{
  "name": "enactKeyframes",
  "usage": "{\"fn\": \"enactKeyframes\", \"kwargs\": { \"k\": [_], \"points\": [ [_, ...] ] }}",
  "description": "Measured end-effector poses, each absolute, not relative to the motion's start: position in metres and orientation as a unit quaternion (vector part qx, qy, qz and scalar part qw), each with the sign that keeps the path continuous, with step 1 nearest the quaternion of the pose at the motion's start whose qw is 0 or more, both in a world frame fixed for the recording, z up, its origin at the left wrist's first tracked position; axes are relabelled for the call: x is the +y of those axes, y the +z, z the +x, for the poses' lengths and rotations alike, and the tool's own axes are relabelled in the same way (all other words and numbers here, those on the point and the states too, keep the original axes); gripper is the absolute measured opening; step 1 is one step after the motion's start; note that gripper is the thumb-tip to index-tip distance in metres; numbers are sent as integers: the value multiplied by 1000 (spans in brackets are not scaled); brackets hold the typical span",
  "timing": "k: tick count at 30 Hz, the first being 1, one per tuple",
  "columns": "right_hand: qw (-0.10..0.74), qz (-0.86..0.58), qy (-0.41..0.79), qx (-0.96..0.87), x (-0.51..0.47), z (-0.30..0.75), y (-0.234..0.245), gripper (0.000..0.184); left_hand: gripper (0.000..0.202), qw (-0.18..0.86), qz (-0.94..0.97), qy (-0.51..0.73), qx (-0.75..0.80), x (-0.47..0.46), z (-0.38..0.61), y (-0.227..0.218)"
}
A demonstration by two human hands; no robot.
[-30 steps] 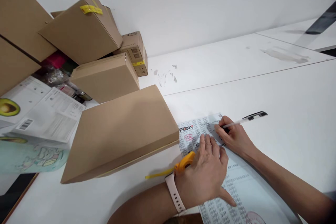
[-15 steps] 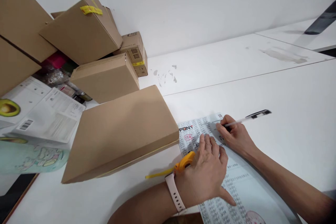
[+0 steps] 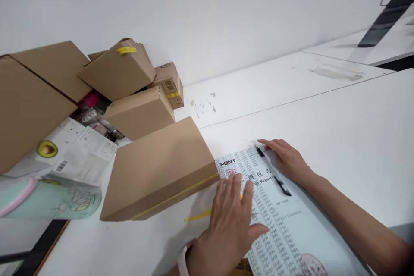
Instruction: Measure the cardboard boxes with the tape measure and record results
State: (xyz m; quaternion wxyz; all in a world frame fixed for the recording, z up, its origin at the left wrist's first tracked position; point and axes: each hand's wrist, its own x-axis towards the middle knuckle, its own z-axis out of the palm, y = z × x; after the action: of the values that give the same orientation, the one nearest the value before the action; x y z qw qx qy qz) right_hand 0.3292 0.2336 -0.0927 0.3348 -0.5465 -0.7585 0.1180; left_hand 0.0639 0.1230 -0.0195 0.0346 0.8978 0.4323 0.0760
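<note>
A printed report [image 3: 291,220] with a PONY logo and a red stamp lies on the white table. My left hand [image 3: 228,224], wearing a pink wristband, is over its left edge with fingers stretched out, holding nothing. Mostly hidden behind that hand is a yellow object; its thin yellow strip [image 3: 198,215] sticks out to the left. A black-capped clear pen [image 3: 273,170] rests slantwise on the upper part of the report. My right hand [image 3: 289,159] is just right of the pen at the report's upper right corner, fingers extended and not gripping it.
A closed cardboard box [image 3: 158,168] stands left of the report. Behind it are more cardboard boxes [image 3: 118,69], a white package with an avocado picture [image 3: 87,151] and a mint-green bottle [image 3: 64,200]. A dark upright stand [image 3: 384,21] is at the far right.
My right hand has let go of the pen, which now lies on the report. My left hand has slid left and nearer. The view has shifted, showing more on the left.
</note>
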Motion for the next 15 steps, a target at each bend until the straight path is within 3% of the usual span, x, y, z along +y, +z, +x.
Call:
{"fn": "enactKeyframes", "kwargs": {
  "k": [5,9,11,15],
  "points": [
    [366,-582,95,-720,238,325,-88,44,84,112,813,107,561,103,40,-49],
    [417,-573,74,-701,224,310,-62,36,72,172,775,196,576,97,43,-56],
    [406,-536,171,-721,206,295,-41,37,71,220,756,252,563,91,43,-47],
    [267,-384,548,-694,157,261,-1,54,76,348,721,291,524,75,27,-19]
  ]
}}
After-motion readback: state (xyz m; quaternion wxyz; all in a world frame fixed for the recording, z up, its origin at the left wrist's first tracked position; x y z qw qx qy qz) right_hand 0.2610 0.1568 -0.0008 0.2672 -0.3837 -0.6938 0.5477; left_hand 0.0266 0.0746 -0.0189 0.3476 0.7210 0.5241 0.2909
